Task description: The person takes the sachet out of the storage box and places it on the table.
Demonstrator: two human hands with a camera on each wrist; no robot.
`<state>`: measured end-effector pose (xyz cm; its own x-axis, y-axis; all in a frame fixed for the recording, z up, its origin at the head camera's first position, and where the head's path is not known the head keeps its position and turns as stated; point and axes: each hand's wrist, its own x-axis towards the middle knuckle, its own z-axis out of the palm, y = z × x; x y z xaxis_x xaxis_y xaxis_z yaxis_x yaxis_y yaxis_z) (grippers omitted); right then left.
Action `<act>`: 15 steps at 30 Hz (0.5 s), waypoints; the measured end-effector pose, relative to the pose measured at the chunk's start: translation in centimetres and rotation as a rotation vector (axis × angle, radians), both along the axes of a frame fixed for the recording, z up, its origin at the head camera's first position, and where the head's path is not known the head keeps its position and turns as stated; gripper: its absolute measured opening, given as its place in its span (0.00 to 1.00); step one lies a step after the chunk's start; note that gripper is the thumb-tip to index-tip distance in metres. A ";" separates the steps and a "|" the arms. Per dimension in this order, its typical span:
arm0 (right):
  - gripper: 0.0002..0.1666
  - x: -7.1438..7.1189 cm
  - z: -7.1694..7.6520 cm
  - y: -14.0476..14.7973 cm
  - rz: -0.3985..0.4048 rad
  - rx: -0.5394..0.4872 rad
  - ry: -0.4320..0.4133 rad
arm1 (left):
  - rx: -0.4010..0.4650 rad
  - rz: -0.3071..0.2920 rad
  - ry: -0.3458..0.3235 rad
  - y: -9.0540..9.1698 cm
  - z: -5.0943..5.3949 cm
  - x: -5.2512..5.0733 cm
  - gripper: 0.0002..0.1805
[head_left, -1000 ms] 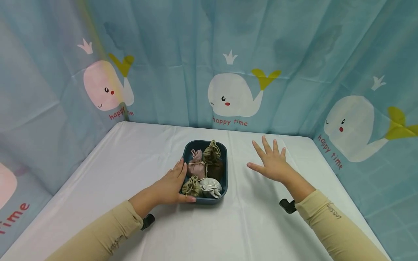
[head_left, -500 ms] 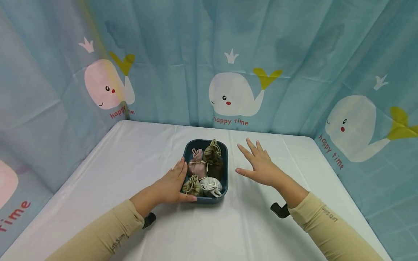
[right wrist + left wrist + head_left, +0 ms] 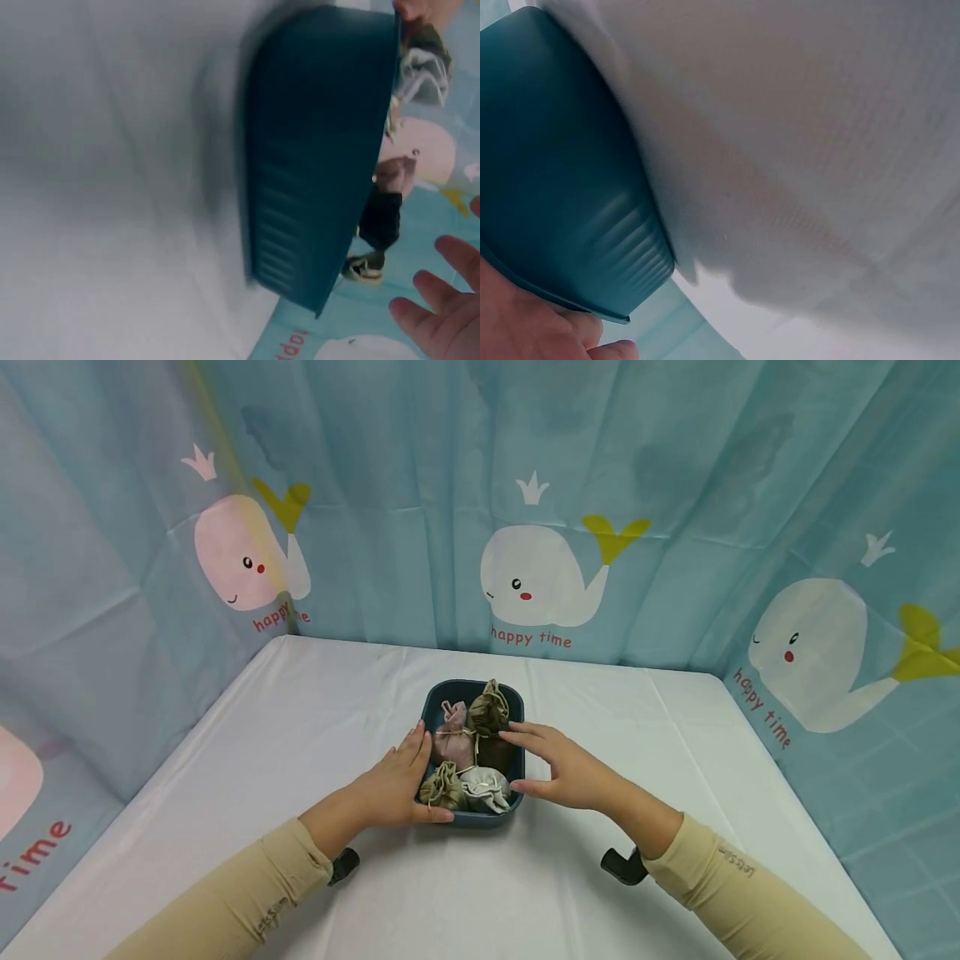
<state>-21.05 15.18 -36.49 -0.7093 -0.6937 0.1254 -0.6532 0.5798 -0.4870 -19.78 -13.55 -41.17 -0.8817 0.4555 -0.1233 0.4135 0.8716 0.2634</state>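
In the head view, a dark blue plastic bin (image 3: 472,821) holds several small drawstring pouches: a pink one (image 3: 453,747), an olive one (image 3: 442,791), a pale grey one (image 3: 486,788) and a green-and-brown one (image 3: 489,712) at the back. My left hand (image 3: 386,785) rests against the bin's left side, fingers fairly straight, thumb along the near rim. Over the right rim reaches my right hand (image 3: 573,768), its fingers extended above the pouches. The right wrist view shows those fingertips (image 3: 409,311) spread and apart from the bin wall (image 3: 315,150).
A white cloth (image 3: 300,735) covers the table under the bin. Blue curtains (image 3: 420,577) with printed whales stand behind and at both sides. Black wrist mounts (image 3: 624,866) hang below the sleeves.
My right hand has moved left from beside the bin to over its right rim, its fingers less widely spread. The left hand, bin and pouches have stayed in place.
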 end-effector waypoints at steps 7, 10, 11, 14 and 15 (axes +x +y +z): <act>0.38 0.5 -1.1 -0.9 0.076 0.016 -0.007 | -0.006 0.008 0.004 0.1 -0.1 0.0 0.69; 0.38 0.7 -1.5 -1.2 0.102 0.010 -0.009 | -0.003 0.012 0.001 0.1 -0.1 0.0 0.69; 0.38 0.8 -1.5 -1.3 0.110 0.008 -0.009 | -0.002 0.013 0.000 0.1 -0.1 0.1 0.69; 0.38 1.0 -1.8 -1.6 0.137 0.006 -0.012 | 0.000 0.017 -0.001 0.1 0.0 0.1 0.69; 0.38 1.0 -1.9 -1.6 0.147 0.004 -0.014 | -0.001 0.018 -0.002 0.1 -0.1 0.1 0.69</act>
<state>-20.03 13.55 -38.36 -0.6015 -0.7908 0.1133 -0.7243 0.4800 -0.4949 -19.69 -13.44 -41.23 -0.8896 0.4391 -0.1254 0.3969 0.8793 0.2633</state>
